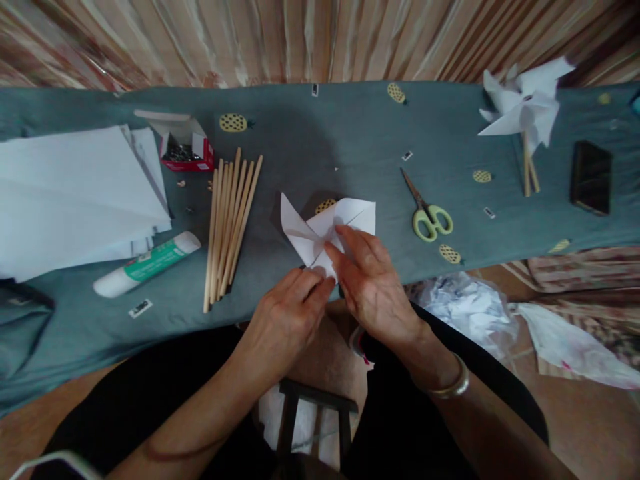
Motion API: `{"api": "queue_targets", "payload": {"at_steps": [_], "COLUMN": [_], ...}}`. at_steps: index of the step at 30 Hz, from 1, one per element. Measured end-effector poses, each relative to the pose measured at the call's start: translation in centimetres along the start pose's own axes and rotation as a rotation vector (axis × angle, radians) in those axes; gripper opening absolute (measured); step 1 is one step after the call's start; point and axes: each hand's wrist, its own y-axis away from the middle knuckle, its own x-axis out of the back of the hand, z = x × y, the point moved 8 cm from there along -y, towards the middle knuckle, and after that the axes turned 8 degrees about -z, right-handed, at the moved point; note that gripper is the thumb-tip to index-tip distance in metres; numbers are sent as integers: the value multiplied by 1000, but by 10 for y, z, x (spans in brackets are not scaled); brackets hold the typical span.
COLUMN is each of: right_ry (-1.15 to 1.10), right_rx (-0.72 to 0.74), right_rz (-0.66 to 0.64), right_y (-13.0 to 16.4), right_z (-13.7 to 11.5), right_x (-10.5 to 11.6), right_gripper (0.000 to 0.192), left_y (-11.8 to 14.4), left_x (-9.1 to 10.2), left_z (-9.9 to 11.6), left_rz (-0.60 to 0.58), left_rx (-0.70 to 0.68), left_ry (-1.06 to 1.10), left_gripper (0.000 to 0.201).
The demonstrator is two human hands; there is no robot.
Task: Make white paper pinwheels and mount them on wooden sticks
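Observation:
A white paper pinwheel (300, 241) lies at the table's front edge, its blades partly folded in to the middle. My left hand (295, 303) grips its near edge, thumb and fingers closed together on the paper. From the right, my right hand (367, 280) presses its fingers onto the folded blades near the centre; the thumb side is close to the left fingertips. The near blade is partly hidden by both hands. Left of the pinwheel lie several wooden sticks (230, 227). To the right rest scissors (425, 210) with green handles.
A red box (187, 157) of small metal pieces stands open near stacked white paper (75, 193). A green-and-white glue tube (147, 265) lies in front. Finished pinwheels on sticks (527, 107) and a dark phone (591, 177) lie far right. Plastic bags (465, 310) are on the floor.

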Motion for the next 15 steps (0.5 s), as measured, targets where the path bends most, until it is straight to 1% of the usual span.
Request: {"api": "queue_targets", "payload": {"at_steps": [6,11,15], "right_ry": [4,14,17], "right_rx": [7,27,35], "right_rz": [23,16,34], "right_y": [-1,-1,3], "right_z": [-2,-1,0], "right_x": [-1,-5,-8], "right_gripper": [36,39,40], "left_y": [0,-1,-2], "left_x": [1,3,3], "left_z": [-1,-2,0], "left_rz": [-7,-24,-24], "left_rx": [3,15,4], "left_ry": [8,-34,-47], "left_gripper": [22,19,19]}}
